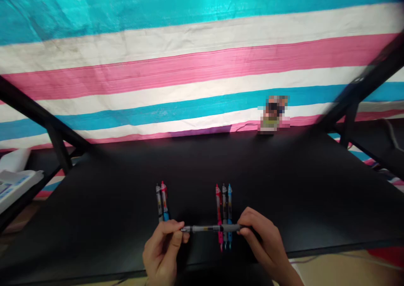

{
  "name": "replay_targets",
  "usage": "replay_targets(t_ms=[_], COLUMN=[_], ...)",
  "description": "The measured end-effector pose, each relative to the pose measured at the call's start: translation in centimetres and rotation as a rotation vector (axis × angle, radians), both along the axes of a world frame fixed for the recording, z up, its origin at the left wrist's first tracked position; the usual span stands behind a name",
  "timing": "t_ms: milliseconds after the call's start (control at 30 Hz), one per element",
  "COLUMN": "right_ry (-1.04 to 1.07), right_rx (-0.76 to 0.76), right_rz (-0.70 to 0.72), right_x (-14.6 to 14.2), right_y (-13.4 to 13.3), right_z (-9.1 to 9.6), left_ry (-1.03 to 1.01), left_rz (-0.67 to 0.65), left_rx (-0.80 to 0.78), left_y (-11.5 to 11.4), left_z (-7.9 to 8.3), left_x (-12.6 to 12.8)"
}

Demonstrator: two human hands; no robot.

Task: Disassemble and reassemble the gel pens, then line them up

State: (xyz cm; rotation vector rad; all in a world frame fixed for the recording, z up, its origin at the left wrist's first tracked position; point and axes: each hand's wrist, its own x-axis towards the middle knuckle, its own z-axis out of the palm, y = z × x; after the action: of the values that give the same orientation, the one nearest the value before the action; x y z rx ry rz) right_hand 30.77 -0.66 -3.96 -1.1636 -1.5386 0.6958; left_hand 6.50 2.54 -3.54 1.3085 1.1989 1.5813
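A clear-barrelled pen with a grey grip [208, 228] is held level above the front of the black table. My left hand [166, 250] pinches its left end between thumb and fingers, and my right hand [263, 237] pinches the end by the grip. Under the pen and partly behind it lie three pens side by side: a red pen [218, 199], a black pen [224, 199] and a blue pen [229, 199]. Just beyond my left hand are two more, a black one [158, 199] and a red one with a blue grip [164, 198]; my hand hides their lower ends.
The black table [126, 172] has dark metal frame bars [57, 140] at both sides. Behind it hangs a striped tarp [158, 75]. A small pixelated object [273, 115] stands at the back edge. A white box-like item [19, 185] sits beyond the left side.
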Motion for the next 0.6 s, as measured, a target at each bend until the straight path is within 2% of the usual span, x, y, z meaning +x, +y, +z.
replay_targets(t_ms=[167, 300, 433, 500, 600], right_ry=[-0.017, 0.0, 0.024, 0.036, 0.048], right_rx=[-0.01, -0.01, -0.023, -0.035, -0.056], right_rz=[0.041, 0.034, 0.008, -0.004, -0.017], right_x=[-0.1, -0.9, -1.6, -1.6, -1.3], right_y=[0.2, 0.6, 0.8, 0.8, 0.7], right_z=[0.5, 0.8, 0.6, 0.4, 0.1], left_ry=[0.144, 0.173, 0.175, 0.143, 0.069], left_rz=[-0.017, 0.028, 0.075, 0.094, 0.158], left_rx=[0.118, 0.221, 0.282, 0.262, 0.139], left_y=[0.5, 0.9, 1.1, 0.9, 0.5], left_z=[0.6, 1.3, 1.4, 1.4, 1.7], left_x=[-0.1, 0.3, 0.5, 0.9, 2.3])
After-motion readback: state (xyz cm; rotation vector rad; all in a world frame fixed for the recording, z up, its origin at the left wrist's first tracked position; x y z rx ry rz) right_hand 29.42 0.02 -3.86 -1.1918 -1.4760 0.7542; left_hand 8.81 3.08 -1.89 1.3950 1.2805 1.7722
